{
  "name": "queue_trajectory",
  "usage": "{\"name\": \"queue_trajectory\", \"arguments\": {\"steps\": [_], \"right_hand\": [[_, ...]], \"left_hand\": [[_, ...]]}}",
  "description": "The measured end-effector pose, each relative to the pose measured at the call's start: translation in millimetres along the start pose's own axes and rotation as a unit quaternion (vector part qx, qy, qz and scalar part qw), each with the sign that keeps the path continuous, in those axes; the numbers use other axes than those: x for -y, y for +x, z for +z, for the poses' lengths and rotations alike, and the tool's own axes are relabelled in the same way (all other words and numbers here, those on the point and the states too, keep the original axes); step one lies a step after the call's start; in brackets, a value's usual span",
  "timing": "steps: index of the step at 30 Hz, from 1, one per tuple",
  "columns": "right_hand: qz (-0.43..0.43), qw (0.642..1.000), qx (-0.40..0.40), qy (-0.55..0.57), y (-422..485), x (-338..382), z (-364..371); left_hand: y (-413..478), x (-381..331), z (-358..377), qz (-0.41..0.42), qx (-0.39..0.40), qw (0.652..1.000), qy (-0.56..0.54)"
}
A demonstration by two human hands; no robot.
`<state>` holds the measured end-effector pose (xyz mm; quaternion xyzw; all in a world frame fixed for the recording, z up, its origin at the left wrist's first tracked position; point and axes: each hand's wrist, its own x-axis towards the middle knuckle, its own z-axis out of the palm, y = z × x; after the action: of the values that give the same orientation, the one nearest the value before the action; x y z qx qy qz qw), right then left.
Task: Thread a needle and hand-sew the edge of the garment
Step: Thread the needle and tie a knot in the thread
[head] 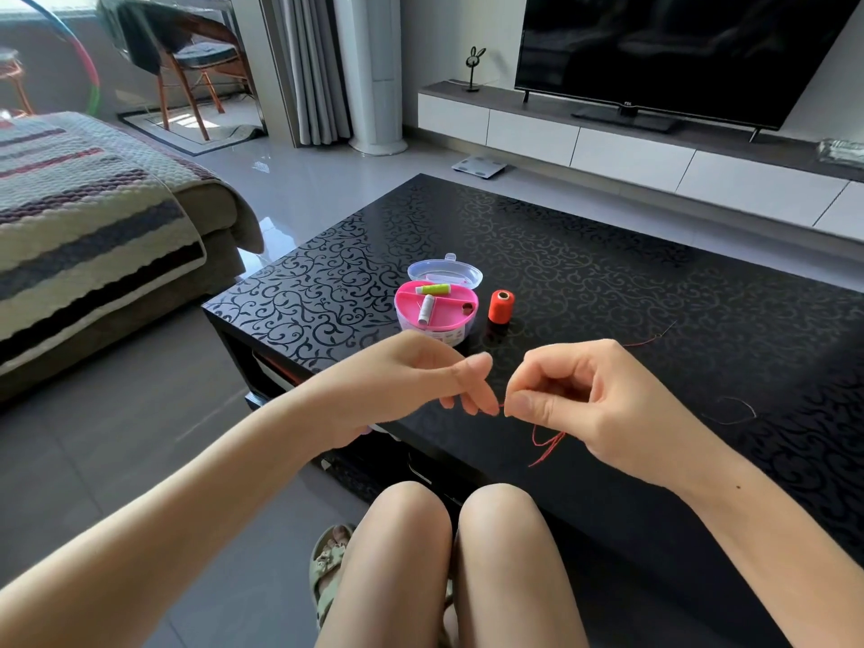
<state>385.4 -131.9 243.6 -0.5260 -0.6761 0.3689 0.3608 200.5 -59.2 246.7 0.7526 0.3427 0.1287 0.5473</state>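
Black patterned tabletop [608, 273] w/ pink sewing box [435, 306], lid open, and red spool [501, 306] just beside it. Over the near edge I see my left hand [421, 381] & right hand [594, 404] fingertip to fingertip, each pinching the red thread [547, 441]; its loose tail hangs below the right. Needle too small to make out.

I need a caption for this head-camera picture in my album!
Left hand and right hand pinch a red thread at a black table, near a pink sewing box and red spool.
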Motion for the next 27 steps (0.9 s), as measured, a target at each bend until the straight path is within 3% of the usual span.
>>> {"name": "queue_trajectory", "arguments": {"steps": [4,18,23,27], "right_hand": [[-0.005,0.999,0.031,-0.013,-1,5,-3],[-0.041,0.991,0.072,-0.103,6,4,-8],[-0.040,0.992,0.065,-0.098,10,3,-10],[0.006,0.998,0.019,0.052,11,-8,-3]], "left_hand": [[0,-5,4,0.004,0.041,0.999,0.033],[3,4,2,0.012,0.091,0.996,-0.018],[8,20,7,0.020,0.059,0.990,-0.130],[10,33,12,0.044,0.012,0.960,-0.276]]}}
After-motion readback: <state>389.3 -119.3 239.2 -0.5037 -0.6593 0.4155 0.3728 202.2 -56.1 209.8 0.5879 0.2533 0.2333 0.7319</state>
